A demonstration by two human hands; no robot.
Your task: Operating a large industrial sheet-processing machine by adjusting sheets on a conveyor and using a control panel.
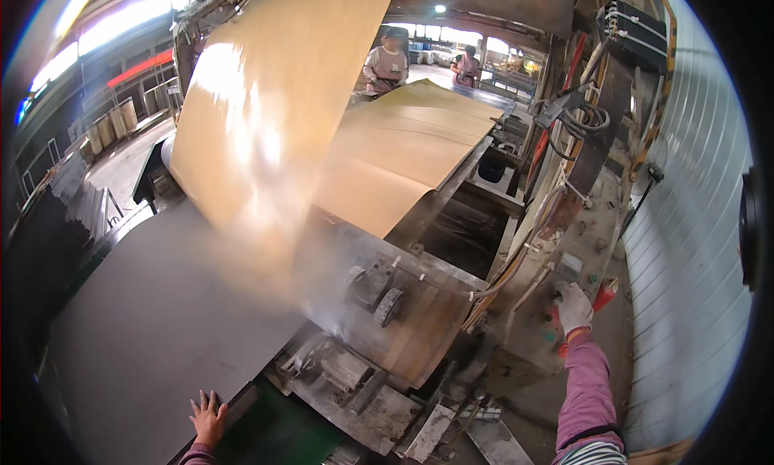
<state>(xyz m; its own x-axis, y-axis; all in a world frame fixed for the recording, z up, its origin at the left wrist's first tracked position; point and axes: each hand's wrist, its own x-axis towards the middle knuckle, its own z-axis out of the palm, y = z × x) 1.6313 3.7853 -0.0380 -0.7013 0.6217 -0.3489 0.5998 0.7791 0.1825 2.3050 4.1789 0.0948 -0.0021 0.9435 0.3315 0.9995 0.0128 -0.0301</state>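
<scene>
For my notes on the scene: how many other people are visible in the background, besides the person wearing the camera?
2. One person stands at the far end of the tan sheet, left of centre; another person stands just to the right, farther back. Machinery may hide others.

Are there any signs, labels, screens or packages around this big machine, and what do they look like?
Red strip sign: a long red band high on the far left wall, too blurred to make out.
Control panel: a dusty grey sloped surface with small coloured buttons under the gloved right hand.
No screens or packages can be made out.
</scene>
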